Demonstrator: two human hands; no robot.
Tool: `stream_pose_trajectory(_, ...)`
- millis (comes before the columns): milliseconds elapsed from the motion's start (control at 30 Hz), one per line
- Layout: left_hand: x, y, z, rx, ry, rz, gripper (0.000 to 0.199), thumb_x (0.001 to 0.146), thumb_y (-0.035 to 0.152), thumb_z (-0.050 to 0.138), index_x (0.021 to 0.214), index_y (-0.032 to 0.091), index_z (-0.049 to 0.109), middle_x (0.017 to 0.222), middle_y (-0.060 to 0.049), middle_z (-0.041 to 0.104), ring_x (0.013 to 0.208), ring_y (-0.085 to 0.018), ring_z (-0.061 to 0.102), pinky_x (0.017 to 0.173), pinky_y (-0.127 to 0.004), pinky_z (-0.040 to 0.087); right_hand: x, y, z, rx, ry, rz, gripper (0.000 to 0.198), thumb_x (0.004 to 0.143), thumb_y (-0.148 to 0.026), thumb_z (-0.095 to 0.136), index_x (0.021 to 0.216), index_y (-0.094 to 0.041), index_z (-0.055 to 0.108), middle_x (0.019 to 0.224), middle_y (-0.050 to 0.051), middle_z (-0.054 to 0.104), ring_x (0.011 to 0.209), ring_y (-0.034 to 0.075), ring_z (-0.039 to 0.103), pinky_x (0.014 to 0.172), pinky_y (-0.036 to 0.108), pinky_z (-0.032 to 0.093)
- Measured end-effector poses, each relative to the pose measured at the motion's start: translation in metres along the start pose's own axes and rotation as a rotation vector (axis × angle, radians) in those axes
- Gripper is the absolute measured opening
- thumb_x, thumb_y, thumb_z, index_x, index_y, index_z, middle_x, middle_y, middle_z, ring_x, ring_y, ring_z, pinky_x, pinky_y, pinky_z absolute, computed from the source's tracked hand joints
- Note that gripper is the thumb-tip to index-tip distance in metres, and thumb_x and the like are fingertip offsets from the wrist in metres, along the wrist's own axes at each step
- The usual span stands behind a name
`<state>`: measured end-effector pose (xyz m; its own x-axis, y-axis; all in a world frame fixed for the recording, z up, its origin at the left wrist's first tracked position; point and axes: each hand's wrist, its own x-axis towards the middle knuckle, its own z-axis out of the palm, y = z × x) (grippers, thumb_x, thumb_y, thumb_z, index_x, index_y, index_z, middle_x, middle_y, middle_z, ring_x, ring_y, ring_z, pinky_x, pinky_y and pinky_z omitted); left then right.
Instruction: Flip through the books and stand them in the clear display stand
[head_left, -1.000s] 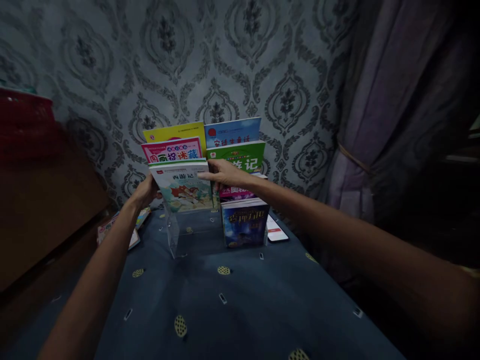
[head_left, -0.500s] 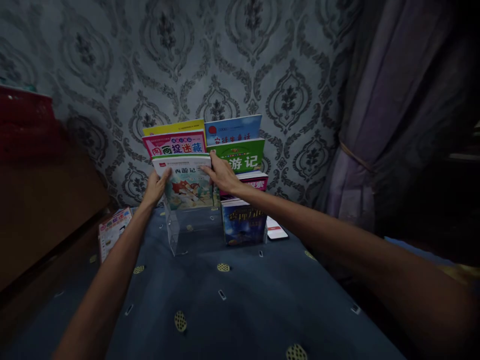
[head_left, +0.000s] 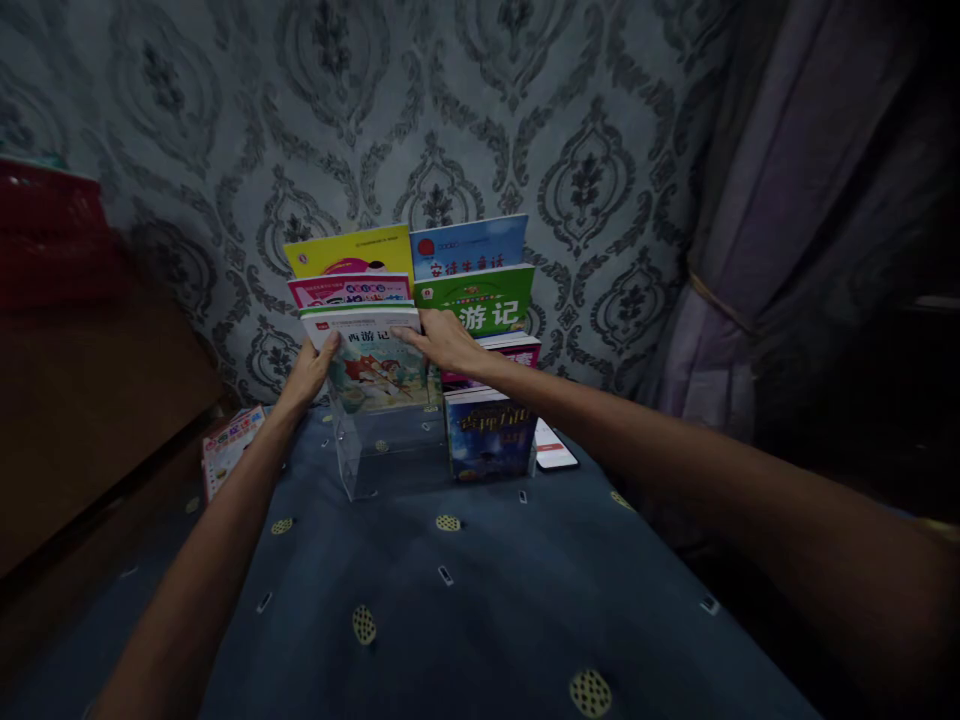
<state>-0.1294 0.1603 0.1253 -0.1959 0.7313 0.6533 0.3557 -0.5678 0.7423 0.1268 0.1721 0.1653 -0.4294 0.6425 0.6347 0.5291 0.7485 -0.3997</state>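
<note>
Both of my hands grip a white-topped picture book (head_left: 382, 372) with a fox-like figure on its cover. My left hand (head_left: 309, 368) closes on its left edge, thumb on the front. At the upper right edge, my right hand (head_left: 442, 340) is closed, its thumb also on the cover. The book is upright at a clear stepped rack (head_left: 356, 460), above the bare front left slot. Behind it stand a pink book (head_left: 322, 290) and a yellow book (head_left: 337, 252). The right column holds a blue book (head_left: 469, 245), a green book (head_left: 491, 300), a magenta book (head_left: 517, 355) and a dark blue book (head_left: 487, 435).
A phone (head_left: 555, 448) lies right of the rack. More books (head_left: 229, 445) lie at the left, near a brown cardboard box (head_left: 97, 400) with a red bag (head_left: 49, 235) above it. Patterned wall stands behind; a tied curtain (head_left: 727, 300) hangs at the right.
The held book has sunk slightly relative to the pink and yellow books, showing more of the yellow cover. Both hands keep their hold. The view has shifted slightly.
</note>
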Motion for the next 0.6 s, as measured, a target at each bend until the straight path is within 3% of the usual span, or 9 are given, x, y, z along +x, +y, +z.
stream_pose_trajectory(100,0.001,0.0,0.0,0.031,0.134,0.134,0.06,0.075,0.068,0.074,0.106,0.02,0.059,0.105,-0.007,0.071,0.105,-0.024,0.066,0.096,-0.036,0.051,-0.004,-0.001,-0.004,0.094,0.015,-0.002,0.019,0.095,-0.037,0.065,0.094,-0.018,0.068,0.085,0.008,0.074,0.074,0.024,0.071,0.07,0.033,0.053)
stream_pose_trajectory(200,0.004,0.003,0.004,0.015,0.152,0.213,0.053,0.081,0.066,0.068,0.106,0.02,0.058,0.108,-0.006,0.068,0.106,-0.021,0.064,0.099,-0.033,0.049,-0.008,0.0,-0.003,0.149,0.064,-0.001,0.01,0.093,-0.027,0.064,0.1,-0.019,0.063,0.088,0.006,0.073,0.069,0.021,0.069,0.068,0.033,0.054)
stream_pose_trajectory(400,0.014,0.006,0.015,-0.121,0.125,0.177,0.058,0.086,0.072,0.058,0.112,0.02,0.059,0.114,-0.009,0.07,0.11,-0.022,0.066,0.097,-0.032,0.052,-0.007,-0.001,0.005,0.143,0.125,-0.021,0.017,0.095,-0.022,0.057,0.112,-0.021,0.054,0.084,0.003,0.071,0.08,0.023,0.07,0.072,0.033,0.054)
stream_pose_trajectory(500,0.016,0.008,0.018,-0.12,0.104,0.177,0.064,0.086,0.076,0.055,0.116,0.019,0.061,0.117,-0.011,0.072,0.114,-0.024,0.066,0.099,-0.033,0.052,-0.004,-0.002,0.008,0.044,0.176,-0.016,0.018,0.095,-0.023,0.057,0.112,-0.019,0.054,0.093,0.008,0.072,0.09,0.026,0.07,0.078,0.035,0.052)
stream_pose_trajectory(600,0.012,0.006,0.016,-0.089,0.055,0.138,0.071,0.086,0.08,0.051,0.119,0.018,0.063,0.122,-0.012,0.071,0.121,-0.027,0.064,0.106,-0.037,0.049,-0.002,-0.001,0.01,-0.076,0.124,0.024,0.022,0.094,-0.024,0.061,0.114,-0.015,0.057,0.1,0.014,0.073,0.095,0.029,0.069,0.083,0.037,0.051)
